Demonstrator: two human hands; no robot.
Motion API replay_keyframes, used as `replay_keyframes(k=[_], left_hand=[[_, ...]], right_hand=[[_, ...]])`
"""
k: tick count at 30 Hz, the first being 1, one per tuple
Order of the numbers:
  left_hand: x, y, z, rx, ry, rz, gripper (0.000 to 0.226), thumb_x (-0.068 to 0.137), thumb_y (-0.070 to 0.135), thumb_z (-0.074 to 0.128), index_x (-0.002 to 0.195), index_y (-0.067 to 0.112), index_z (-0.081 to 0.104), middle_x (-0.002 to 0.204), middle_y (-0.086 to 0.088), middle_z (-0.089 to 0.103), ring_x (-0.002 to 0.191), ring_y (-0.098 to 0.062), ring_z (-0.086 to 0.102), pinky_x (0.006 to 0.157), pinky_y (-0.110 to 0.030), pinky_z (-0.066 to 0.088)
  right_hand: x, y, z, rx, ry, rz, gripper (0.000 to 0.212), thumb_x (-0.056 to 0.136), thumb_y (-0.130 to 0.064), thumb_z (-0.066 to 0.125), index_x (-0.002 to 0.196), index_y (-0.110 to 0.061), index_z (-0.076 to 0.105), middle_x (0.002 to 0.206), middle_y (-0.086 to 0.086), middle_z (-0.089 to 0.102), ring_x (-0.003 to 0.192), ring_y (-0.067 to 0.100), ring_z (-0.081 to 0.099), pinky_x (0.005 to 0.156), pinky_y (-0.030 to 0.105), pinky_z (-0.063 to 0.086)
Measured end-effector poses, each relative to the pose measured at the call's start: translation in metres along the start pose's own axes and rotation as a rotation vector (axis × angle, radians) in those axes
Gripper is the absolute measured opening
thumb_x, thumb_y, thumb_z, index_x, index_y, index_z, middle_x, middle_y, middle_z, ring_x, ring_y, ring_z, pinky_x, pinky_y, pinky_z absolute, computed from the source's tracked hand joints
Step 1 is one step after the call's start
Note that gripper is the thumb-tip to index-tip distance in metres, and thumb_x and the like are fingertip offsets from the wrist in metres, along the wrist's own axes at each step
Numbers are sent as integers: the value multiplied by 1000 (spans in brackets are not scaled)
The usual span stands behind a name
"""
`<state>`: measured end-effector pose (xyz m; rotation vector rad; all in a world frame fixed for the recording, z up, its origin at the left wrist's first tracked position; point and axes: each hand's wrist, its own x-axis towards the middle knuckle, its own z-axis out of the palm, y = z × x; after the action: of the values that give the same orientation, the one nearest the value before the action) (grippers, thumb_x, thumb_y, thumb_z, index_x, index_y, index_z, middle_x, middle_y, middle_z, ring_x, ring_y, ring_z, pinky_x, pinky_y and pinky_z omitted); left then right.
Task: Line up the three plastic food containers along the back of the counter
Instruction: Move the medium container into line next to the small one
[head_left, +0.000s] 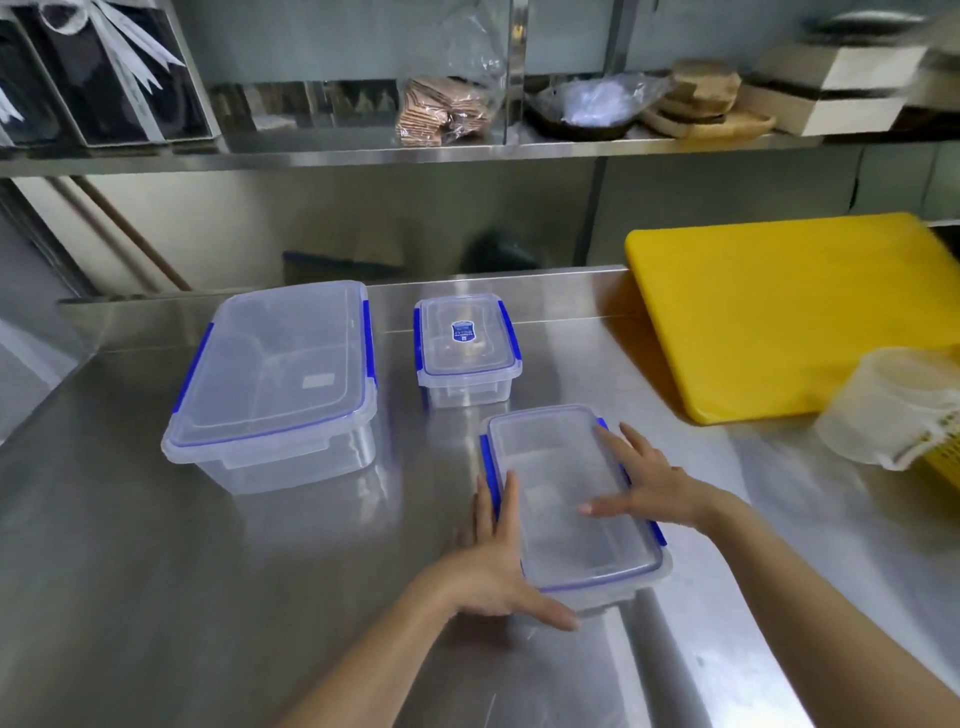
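Note:
Three clear plastic containers with blue clip lids stand on the steel counter (156, 597). The large container (275, 379) sits at the back left. A small container (465, 348) with a blue label on its lid is at the back middle. The medium container (566, 499) lies nearer to me, right of centre. My left hand (493, 561) presses against its left side and front corner. My right hand (644, 483) rests on its right edge with the thumb across the lid. Both hands grip it between them.
A yellow cutting board (795, 312) leans at the back right. A white tub (898, 410) and a yellow basket (943, 462) sit at the right edge. A steel shelf (363, 150) above holds packets, boxes and bowls.

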<state>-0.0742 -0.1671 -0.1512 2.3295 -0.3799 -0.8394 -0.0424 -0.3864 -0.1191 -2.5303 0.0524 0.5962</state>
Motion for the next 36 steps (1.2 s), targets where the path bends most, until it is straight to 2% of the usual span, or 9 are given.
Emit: replay_keyframes(k=[3, 7, 11, 15, 20, 26, 30, 32, 36], left_hand=[[6, -1, 4, 46, 59, 3, 148, 44, 60, 82, 119, 45, -45, 141, -3, -48, 138, -26, -27, 116, -49, 5], [16, -1, 6, 76, 97, 44, 146, 40, 68, 77, 118, 47, -45, 143, -2, -46, 139, -25, -24, 115, -44, 5], [31, 5, 1, 97, 98, 69, 141, 39, 72, 73, 121, 53, -39, 147, 2, -40, 140, -24, -22, 114, -45, 6], [52, 13, -10, 132, 135, 104, 132, 48, 69, 74, 135, 47, -24, 149, 2, -34, 140, -24, -19, 114, -46, 5], [78, 30, -17, 198, 407, 264, 95, 65, 58, 71, 142, 29, 23, 142, 1, 14, 130, -20, 16, 110, -35, 21], [109, 38, -14, 432, 818, 521, 34, 64, 12, 80, 97, 12, 69, 91, -5, 68, 84, -20, 61, 71, -26, 51], [133, 44, -24, 457, 833, 523, 47, 52, -4, 82, 96, 7, 71, 95, -7, 74, 86, -22, 70, 69, -28, 57], [143, 47, -29, 438, 765, 461, 53, 59, -2, 79, 109, 4, 66, 112, -12, 69, 102, -24, 66, 83, -33, 54], [169, 49, -32, 370, 612, 337, 66, 91, 16, 51, 146, 13, 13, 157, -2, 12, 143, -16, 12, 117, -36, 18]], right_hand=[[-13, 9, -6, -198, -234, -27, 123, 53, -70, 71, 138, -47, -15, 154, -2, -26, 143, 21, -16, 116, 45, 5], [-13, 10, 3, -438, -256, 2, 138, 44, -73, 72, 133, -43, -29, 149, 2, -36, 138, 22, -30, 114, 49, -10], [-10, 14, 8, -477, -151, 7, 138, 48, -66, 75, 135, -39, -28, 150, 5, -35, 138, 24, -31, 114, 48, -12], [-8, 22, -1, -305, -40, -17, 127, 58, -57, 77, 142, -34, -16, 155, 2, -23, 144, 24, -11, 117, 43, 8], [2, 31, -17, -147, 162, -41, 110, 66, -44, 77, 145, -26, 2, 158, -3, -4, 143, 19, 12, 109, 37, 30], [38, 37, -37, -130, 267, -25, 85, 73, -37, 73, 142, -15, 27, 156, 7, 17, 139, 25, 26, 105, 38, 35], [68, 41, -52, -155, 287, -62, 70, 81, -32, 66, 140, -13, 32, 156, 8, 18, 143, 25, 16, 109, 37, 29], [83, 40, -58, -147, 285, -67, 69, 83, -31, 63, 140, -12, 30, 156, 8, 17, 144, 23, 9, 111, 35, 25], [114, 41, -78, -127, 273, -90, 68, 86, -27, 60, 142, -9, 25, 157, 8, 14, 145, 23, 5, 113, 34, 19]])
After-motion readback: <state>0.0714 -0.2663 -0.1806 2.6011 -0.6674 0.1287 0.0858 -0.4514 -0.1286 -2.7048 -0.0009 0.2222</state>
